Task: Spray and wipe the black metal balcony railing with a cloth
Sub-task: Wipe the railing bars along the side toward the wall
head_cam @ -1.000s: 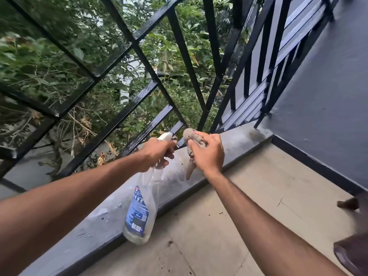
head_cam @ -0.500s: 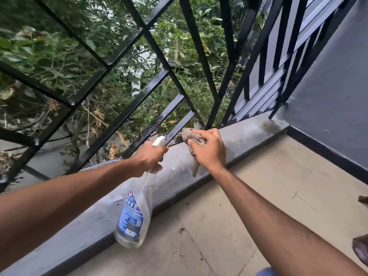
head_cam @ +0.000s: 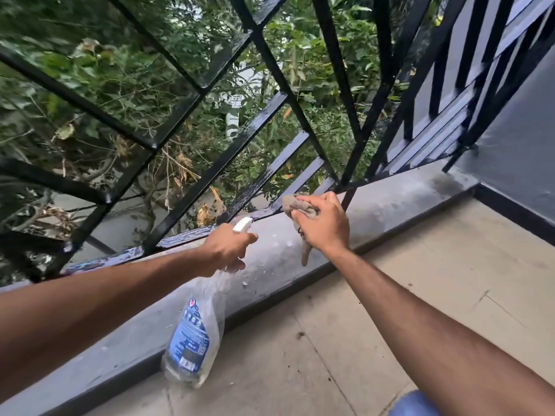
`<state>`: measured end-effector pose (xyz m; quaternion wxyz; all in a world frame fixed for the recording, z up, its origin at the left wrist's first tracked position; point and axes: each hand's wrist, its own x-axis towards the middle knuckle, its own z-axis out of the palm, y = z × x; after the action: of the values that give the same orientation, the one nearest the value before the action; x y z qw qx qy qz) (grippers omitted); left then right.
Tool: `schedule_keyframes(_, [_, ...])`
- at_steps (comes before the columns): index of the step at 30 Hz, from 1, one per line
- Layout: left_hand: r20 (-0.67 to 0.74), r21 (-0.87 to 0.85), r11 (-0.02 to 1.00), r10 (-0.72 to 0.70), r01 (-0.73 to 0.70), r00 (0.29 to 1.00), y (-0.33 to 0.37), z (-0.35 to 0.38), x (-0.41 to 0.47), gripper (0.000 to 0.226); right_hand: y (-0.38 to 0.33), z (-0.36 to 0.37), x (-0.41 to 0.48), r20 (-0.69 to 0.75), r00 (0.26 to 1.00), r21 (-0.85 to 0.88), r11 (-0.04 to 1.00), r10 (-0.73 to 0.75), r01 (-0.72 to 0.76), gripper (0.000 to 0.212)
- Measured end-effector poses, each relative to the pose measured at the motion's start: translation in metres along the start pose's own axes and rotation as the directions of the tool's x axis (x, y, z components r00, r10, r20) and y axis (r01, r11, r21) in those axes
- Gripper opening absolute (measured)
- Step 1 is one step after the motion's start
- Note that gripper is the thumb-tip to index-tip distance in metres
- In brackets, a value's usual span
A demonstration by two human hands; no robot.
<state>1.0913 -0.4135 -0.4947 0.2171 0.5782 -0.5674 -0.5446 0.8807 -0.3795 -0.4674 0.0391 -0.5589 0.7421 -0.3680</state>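
- Wiping low on the black railing point(head_cam: 225, 163), down at the foot of the bars, just above the grey ledge point(head_cam: 390, 199).
- Looks wet and shiny along the lower bars.
- Holds the tan cloth point(head_cam: 292, 202) bunched in the right hand point(head_cam: 322, 226), with fingers curled tight round it. Shows one end on top, close to a low bar, and a tail hanging down below.
- Grips the spray bottle point(head_cam: 192, 334) by the neck in the left hand point(head_cam: 223, 250), with fingers wrapped round it. Points the white nozzle point(head_cam: 242, 225) at the bottom rail and lets the bottle hang down past the ledge.
- Cannot tell about any squeeze on the trigger.
- Might lose the cloth through a gap in the bars with a loose grip, down into the trees.
- Might wet the right hand and not the bars, with the nozzle so near it.
- Might slip on the wet metal and bump knuckles on a bar.
- Might run out of spray soon, judging by the nearly see-through bottle.
- Shows a dusty ledge with small wet drops.
- Shows a pale tiled floor point(head_cam: 390, 295) with dark specks, just below the ledge.
- Shows a grey wall point(head_cam: 516, 139) on the right, at the end of the railing.
- Shows green leaves point(head_cam: 105, 85) and dry branches outside, past the bars.
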Motion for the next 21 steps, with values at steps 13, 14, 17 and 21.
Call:
schedule_keyframes(13, [-0.087,0.069,0.998,0.002,0.004,0.996,-0.012,-0.022,-0.018,0.03,-0.016,0.022,-0.004,0.096,0.995,0.001,1.0,0.005,-0.005,0.032])
schedule_keyframes(14, [-0.081,0.062,0.998,-0.003,0.008,0.997,-0.013,-0.023,-0.02,0.03,-0.017,0.025,-0.004,0.099,0.995,0.0,1.0,0.003,-0.003,0.032])
schedule_keyframes(17, [-0.094,0.024,0.999,-0.028,0.031,0.995,-0.015,-0.028,-0.023,0.026,-0.024,0.033,-0.003,0.086,0.996,-0.001,1.0,0.025,-0.025,0.031])
schedule_keyframes(21, [-0.098,0.068,0.997,-0.028,0.034,0.995,-0.015,-0.031,-0.031,0.028,-0.035,0.047,-0.005,0.065,0.991,-0.017,0.993,0.117,-0.116,0.032])
